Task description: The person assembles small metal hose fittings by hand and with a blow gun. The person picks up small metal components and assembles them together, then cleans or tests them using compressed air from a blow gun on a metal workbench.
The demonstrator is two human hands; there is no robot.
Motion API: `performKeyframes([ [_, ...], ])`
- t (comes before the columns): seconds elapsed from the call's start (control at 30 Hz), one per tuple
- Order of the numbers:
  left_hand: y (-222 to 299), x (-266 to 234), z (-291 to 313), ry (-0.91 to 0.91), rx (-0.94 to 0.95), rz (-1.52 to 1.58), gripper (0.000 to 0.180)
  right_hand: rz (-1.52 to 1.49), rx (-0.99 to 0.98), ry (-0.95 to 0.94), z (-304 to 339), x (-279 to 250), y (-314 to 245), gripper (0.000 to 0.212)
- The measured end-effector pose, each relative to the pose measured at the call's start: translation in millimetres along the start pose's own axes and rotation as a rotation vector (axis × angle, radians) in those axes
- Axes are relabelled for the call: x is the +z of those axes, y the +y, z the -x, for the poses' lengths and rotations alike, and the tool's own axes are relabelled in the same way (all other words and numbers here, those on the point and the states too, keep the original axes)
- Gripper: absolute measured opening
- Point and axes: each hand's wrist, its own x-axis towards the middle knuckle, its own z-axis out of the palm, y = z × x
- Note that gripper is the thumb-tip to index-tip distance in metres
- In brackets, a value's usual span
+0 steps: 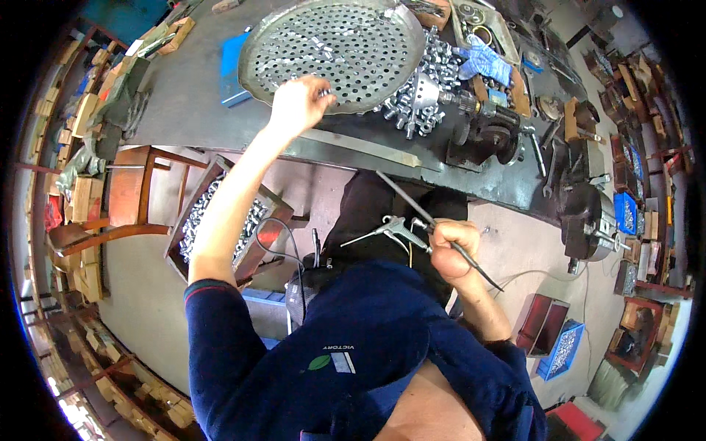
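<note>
My left hand is over the near-left rim of a round perforated metal tray. Its fingers are curled in a pinch around a small shiny metal part, mostly hidden by them. A few similar metal parts lie on the tray. Close to my body, my right hand is closed around a long slim metal rod, held slantwise, with a thin dark tapered end below the hand. Beside that hand, a silver air blow gun rests across my lap.
Heaped metal fittings sit right of the tray, near a chuck fixture and a blue-white glove. A flat metal bar lies along the bench's front edge. Below are a wooden box of fittings, a wooden chair and a blue bin.
</note>
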Motion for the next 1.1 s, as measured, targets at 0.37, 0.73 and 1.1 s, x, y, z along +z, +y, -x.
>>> performKeyframes([
  [0.37, -27, -50, 17, 0.254, -0.121, 0.088, 0.032, 0.109, 0.030, 0.068, 16, -2, 24, 0.026],
  [0.73, -106, -52, 250, -0.171, -0.723, -0.218, 0.024, -0.187, 0.297, 0.087, 42, -1, 62, 0.029],
  [1.1, -106, -30, 250, -0.209, -0.806, -0.142, 0.025, -0.094, 0.320, 0.099, 53, 1, 57, 0.028],
])
